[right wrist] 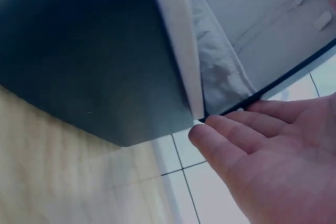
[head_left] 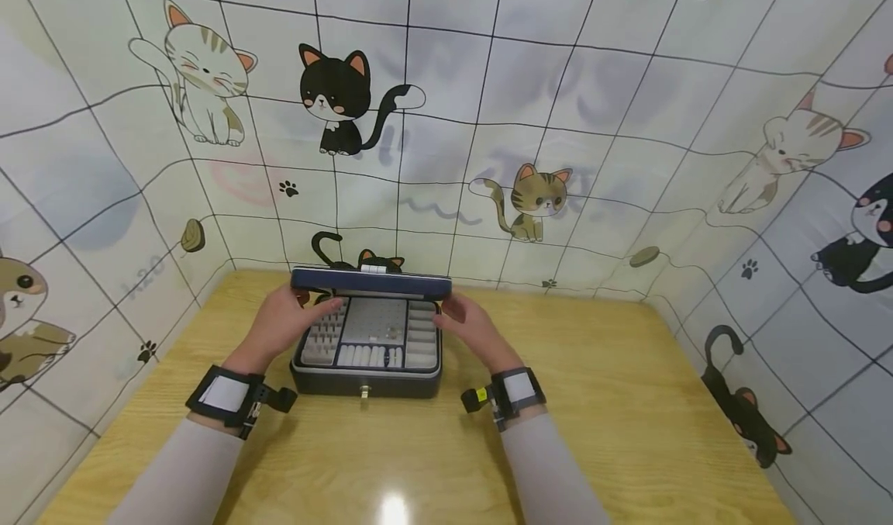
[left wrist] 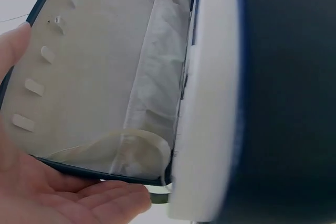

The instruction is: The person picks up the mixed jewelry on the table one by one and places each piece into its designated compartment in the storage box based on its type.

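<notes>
A dark blue jewelry box sits near the back of the table with its lid raised and tilted, seen nearly edge-on. My left hand is at the lid's left end; in the left wrist view its loosely extended fingers lie along the side edge and the thumb overlaps the front edge. At the other end my right hand touches the lid's side with straight fingers. Pale lining, a gathered pocket and several small tabs show inside the lid.
Light compartments and white ring rolls fill the box's tray. A small key hangs at the front lock. The wooden table meets cat-patterned cloth walls behind and at both sides.
</notes>
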Motion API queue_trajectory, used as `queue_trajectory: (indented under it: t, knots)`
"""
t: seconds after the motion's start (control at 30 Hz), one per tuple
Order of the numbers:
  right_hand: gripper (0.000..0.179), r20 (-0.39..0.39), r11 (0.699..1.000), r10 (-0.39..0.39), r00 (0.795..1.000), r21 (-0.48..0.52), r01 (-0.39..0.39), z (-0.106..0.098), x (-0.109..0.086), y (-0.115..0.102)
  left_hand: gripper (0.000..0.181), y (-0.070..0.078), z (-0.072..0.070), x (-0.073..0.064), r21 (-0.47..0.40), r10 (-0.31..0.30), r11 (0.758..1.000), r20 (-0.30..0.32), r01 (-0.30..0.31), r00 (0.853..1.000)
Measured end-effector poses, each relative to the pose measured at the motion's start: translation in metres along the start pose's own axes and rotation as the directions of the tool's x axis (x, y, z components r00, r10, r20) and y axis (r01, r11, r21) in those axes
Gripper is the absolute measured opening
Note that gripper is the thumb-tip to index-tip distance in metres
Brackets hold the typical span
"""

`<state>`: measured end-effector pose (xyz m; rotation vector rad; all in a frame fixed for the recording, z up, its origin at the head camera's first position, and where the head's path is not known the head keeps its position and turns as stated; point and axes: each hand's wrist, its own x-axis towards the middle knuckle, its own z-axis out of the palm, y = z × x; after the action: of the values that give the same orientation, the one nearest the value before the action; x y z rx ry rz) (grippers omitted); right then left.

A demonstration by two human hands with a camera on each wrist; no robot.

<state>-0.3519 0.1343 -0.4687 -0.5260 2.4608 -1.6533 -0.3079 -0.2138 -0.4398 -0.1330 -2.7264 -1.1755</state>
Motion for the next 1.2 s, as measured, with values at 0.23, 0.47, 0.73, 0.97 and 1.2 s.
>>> queue_trajectory:
  t: [0.23, 0.47, 0.73, 0.97, 1.2]
  knots:
    - [0.086, 0.029, 1.000, -0.028, 0.999, 0.010, 0.028, 0.005, -0.005, 0.004, 0.069, -0.010, 0.006, -0.005, -0.070, 0.038, 0.997, -0.027, -0.040, 0.999]
    - [0.120, 0.048, 0.994, -0.052, 0.997, 0.096, 0.047, 0.008, -0.008, 0.007, 0.069, -0.012, 0.005, -0.009, -0.114, 0.005, 0.993, -0.028, -0.008, 1.000]
    - [0.110, 0.050, 0.992, -0.067, 0.997, 0.113, 0.061, 0.011, -0.011, 0.005, 0.074, -0.010, -0.003, -0.010, -0.079, -0.029, 0.996, 0.014, 0.030, 0.999]
    - [0.102, 0.046, 0.998, -0.055, 0.997, 0.045, 0.053, 0.010, -0.013, 0.002, 0.080, -0.011, -0.009, -0.009, -0.040, -0.023, 0.999, 0.078, 0.026, 0.997]
    - [0.093, 0.044, 0.996, -0.020, 0.999, -0.084, 0.024, 0.010, -0.014, 0.001, 0.081, -0.011, -0.017, -0.011, -0.023, -0.006, 1.000, 0.146, 0.009, 0.989]
